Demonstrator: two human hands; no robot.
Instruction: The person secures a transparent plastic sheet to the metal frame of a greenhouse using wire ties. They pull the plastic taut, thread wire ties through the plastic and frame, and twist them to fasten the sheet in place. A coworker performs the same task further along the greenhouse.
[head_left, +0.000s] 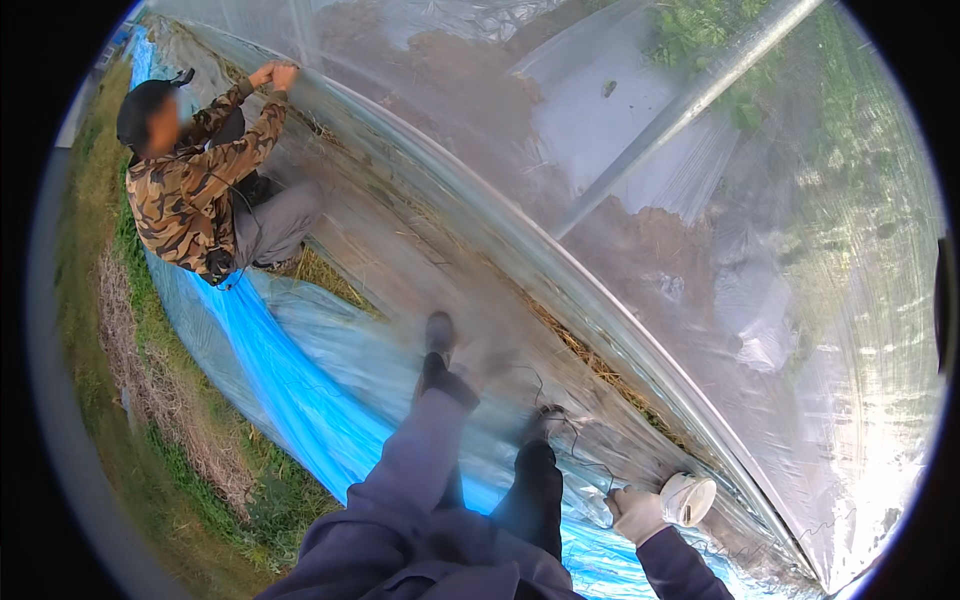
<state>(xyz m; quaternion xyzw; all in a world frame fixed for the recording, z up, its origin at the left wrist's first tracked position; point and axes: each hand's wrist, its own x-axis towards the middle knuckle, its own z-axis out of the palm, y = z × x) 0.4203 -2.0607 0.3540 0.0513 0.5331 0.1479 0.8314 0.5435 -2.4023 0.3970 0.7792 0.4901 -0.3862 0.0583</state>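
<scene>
My right hand (637, 514), in a pale glove, is at the lower right with its fingers closed on a thin, wavy wire (575, 439). From the fingers the wire runs up and left past my dark shoe (549, 421). More wavy wire (806, 534) shows to the right of my sleeve; whether it is the same piece I cannot tell. Just beyond the glove is a white plastic tub (686, 499), tilted and close to the hand. My left hand is out of view. Clear plastic film (480, 247) covers the ground before me.
A co-worker (180, 195) in a camouflage jacket crouches at upper left, both hands at a long rail (570, 262) along the greenhouse film. A metal pipe (690, 112) slants behind the film. Bright blue sheeting (300, 397) runs beneath me, beside grass (187, 480).
</scene>
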